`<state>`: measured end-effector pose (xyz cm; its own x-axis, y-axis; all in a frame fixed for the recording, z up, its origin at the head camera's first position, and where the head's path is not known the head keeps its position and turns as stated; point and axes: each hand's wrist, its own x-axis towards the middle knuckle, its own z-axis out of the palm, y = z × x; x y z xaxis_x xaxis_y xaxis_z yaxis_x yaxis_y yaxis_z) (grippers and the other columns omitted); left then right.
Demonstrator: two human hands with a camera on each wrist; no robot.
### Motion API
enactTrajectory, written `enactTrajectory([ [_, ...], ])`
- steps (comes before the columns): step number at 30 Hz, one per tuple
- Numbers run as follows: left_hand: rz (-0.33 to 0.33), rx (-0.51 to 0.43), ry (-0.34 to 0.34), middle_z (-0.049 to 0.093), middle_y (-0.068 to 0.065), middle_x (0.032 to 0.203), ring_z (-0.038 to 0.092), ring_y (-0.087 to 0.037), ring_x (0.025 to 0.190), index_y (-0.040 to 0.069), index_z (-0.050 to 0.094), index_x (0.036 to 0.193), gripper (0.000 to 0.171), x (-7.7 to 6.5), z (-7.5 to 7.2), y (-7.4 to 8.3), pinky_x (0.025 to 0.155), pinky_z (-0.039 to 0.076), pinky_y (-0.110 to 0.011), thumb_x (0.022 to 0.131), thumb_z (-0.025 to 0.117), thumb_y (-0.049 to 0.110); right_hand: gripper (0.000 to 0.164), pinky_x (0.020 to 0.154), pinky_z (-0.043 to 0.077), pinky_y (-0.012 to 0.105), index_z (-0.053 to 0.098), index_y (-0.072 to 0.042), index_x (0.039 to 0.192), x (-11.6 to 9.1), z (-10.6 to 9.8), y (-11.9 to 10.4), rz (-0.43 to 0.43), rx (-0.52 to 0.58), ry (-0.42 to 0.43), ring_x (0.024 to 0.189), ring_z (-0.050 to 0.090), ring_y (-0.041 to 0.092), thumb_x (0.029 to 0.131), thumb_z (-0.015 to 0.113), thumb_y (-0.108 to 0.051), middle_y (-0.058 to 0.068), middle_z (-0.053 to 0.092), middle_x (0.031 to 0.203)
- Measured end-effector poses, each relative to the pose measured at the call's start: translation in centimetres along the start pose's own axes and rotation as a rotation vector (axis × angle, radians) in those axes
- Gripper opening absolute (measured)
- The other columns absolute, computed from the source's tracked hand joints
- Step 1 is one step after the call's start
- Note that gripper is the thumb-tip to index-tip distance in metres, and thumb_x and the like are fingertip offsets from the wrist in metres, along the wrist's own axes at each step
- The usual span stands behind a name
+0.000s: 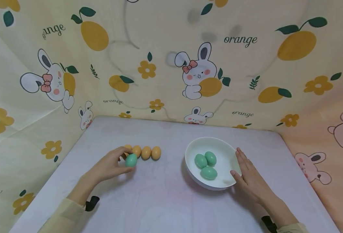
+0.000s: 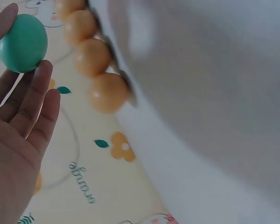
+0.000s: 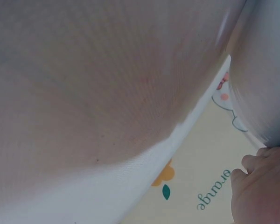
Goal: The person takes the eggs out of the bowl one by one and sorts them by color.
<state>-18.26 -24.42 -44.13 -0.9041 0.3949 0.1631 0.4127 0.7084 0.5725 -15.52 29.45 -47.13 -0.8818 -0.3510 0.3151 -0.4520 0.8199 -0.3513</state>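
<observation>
My left hand [image 1: 110, 165] pinches a green egg [image 1: 131, 160] between thumb and fingertips, held over the table left of centre. In the left wrist view the same green egg [image 2: 23, 43] shows between the thumb and fingers of the left hand [image 2: 18, 135]. Just behind it, several orange eggs [image 1: 156, 153] stand in a row. A white bowl [image 1: 215, 140] to the right holds three green eggs [image 1: 208, 173]. My right hand [image 1: 251, 179] lies along the bowl's right rim, fingers straight, thumb at the near edge. The right wrist view has the bowl's outer wall [image 3: 261, 70] beside the knuckles.
A white-covered table [image 1: 160, 207] carries everything. Behind it and at both sides hangs a cream cloth [image 1: 160, 32] printed with rabbits, oranges and flowers. Dark bands [image 1: 92, 203] sit at both wrists.
</observation>
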Motion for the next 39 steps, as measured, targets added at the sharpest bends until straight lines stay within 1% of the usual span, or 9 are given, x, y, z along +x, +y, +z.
enactTrajectory([
  [3, -0.026, 0.026, -0.007, 0.068, -0.001, 0.118, 0.063, -0.017, 0.1, 0.008, 0.063, 0.127, 0.057, -0.6, -0.1, -0.8, 0.088, 0.056, -0.046, 0.081, 0.091, 0.024, 0.077, 0.124, 0.0, 0.022, 0.014, -0.002, 0.166, 0.0, 0.0, 0.0, 0.001, 0.004, -0.002, 0.157, 0.017, 0.038, 0.107, 0.055, -0.031, 0.018, 0.014, 0.172],
  [7, -0.057, 0.036, -0.009, 0.069, -0.005, 0.121, 0.064, -0.019, 0.101, 0.005, 0.064, 0.128, 0.058, -1.3, -0.4, -1.8, 0.089, 0.056, -0.047, 0.08, 0.091, 0.023, 0.077, 0.128, 0.004, 0.031, 0.014, -0.002, 0.165, 0.0, -0.1, -0.1, 0.004, 0.005, -0.005, 0.157, 0.018, 0.04, 0.108, 0.055, -0.031, 0.019, 0.014, 0.172],
  [9, -0.071, 0.038, -0.013, 0.069, -0.007, 0.122, 0.064, -0.02, 0.101, 0.004, 0.063, 0.129, 0.059, -1.7, -0.5, -2.3, 0.088, 0.056, -0.046, 0.08, 0.091, 0.023, 0.077, 0.128, 0.004, 0.031, 0.014, -0.002, 0.166, 0.0, -0.1, -0.2, 0.003, 0.006, -0.006, 0.156, 0.018, 0.041, 0.108, 0.055, -0.031, 0.019, 0.014, 0.172],
  [16, -0.124, 0.051, -0.066, 0.069, -0.006, 0.119, 0.063, -0.018, 0.1, 0.004, 0.064, 0.128, 0.058, -2.3, -0.6, -3.5, 0.085, 0.054, -0.041, 0.081, 0.09, 0.026, 0.076, 0.126, 0.002, 0.025, 0.014, -0.001, 0.165, 0.0, -0.1, -0.1, -0.011, 0.005, 0.0, 0.157, 0.018, 0.039, 0.107, 0.055, -0.03, 0.02, 0.016, 0.172],
  [17, -0.124, 0.053, -0.073, 0.069, -0.005, 0.119, 0.063, -0.018, 0.1, 0.004, 0.064, 0.128, 0.058, -2.4, -0.6, -3.6, 0.085, 0.054, -0.041, 0.081, 0.09, 0.027, 0.076, 0.127, 0.003, 0.027, 0.014, -0.001, 0.165, -0.1, -0.1, -0.1, -0.012, 0.003, 0.002, 0.157, 0.018, 0.039, 0.107, 0.055, -0.029, 0.02, 0.016, 0.172],
  [22, -0.126, 0.061, -0.086, 0.069, -0.005, 0.118, 0.063, -0.018, 0.1, 0.005, 0.064, 0.126, 0.057, -2.5, -0.4, -4.3, 0.086, 0.054, -0.041, 0.081, 0.091, 0.028, 0.077, 0.125, 0.0, 0.022, 0.013, -0.001, 0.165, 0.0, -0.2, -0.1, -0.004, 0.006, -0.001, 0.155, 0.02, 0.043, 0.108, 0.055, -0.03, 0.019, 0.015, 0.172],
  [30, -0.132, 0.072, -0.101, 0.069, -0.005, 0.117, 0.063, -0.018, 0.099, 0.004, 0.065, 0.126, 0.057, -2.6, -0.2, -4.8, 0.087, 0.055, -0.043, 0.081, 0.09, 0.027, 0.077, 0.126, 0.003, 0.025, 0.015, -0.002, 0.166, 0.0, -0.1, -0.2, -0.002, 0.012, 0.008, 0.157, 0.018, 0.039, 0.107, 0.056, -0.03, 0.019, 0.016, 0.172],
  [33, -0.139, 0.072, -0.103, 0.069, -0.005, 0.116, 0.063, -0.019, 0.099, 0.004, 0.064, 0.126, 0.057, -2.5, -0.2, -4.7, 0.087, 0.055, -0.044, 0.081, 0.091, 0.027, 0.078, 0.125, 0.001, 0.022, 0.014, -0.003, 0.166, 0.0, -0.1, -0.3, 0.004, 0.011, 0.005, 0.156, 0.02, 0.041, 0.107, 0.056, -0.031, 0.019, 0.016, 0.172],
  [39, -0.148, 0.072, -0.115, 0.069, -0.007, 0.12, 0.064, -0.02, 0.101, 0.003, 0.063, 0.129, 0.06, -2.6, -0.1, -4.8, 0.089, 0.055, -0.046, 0.081, 0.091, 0.027, 0.077, 0.126, 0.002, 0.025, 0.014, -0.002, 0.166, 0.0, -0.1, -0.2, 0.008, 0.01, 0.0, 0.156, 0.019, 0.041, 0.107, 0.055, -0.031, 0.02, 0.016, 0.172],
])
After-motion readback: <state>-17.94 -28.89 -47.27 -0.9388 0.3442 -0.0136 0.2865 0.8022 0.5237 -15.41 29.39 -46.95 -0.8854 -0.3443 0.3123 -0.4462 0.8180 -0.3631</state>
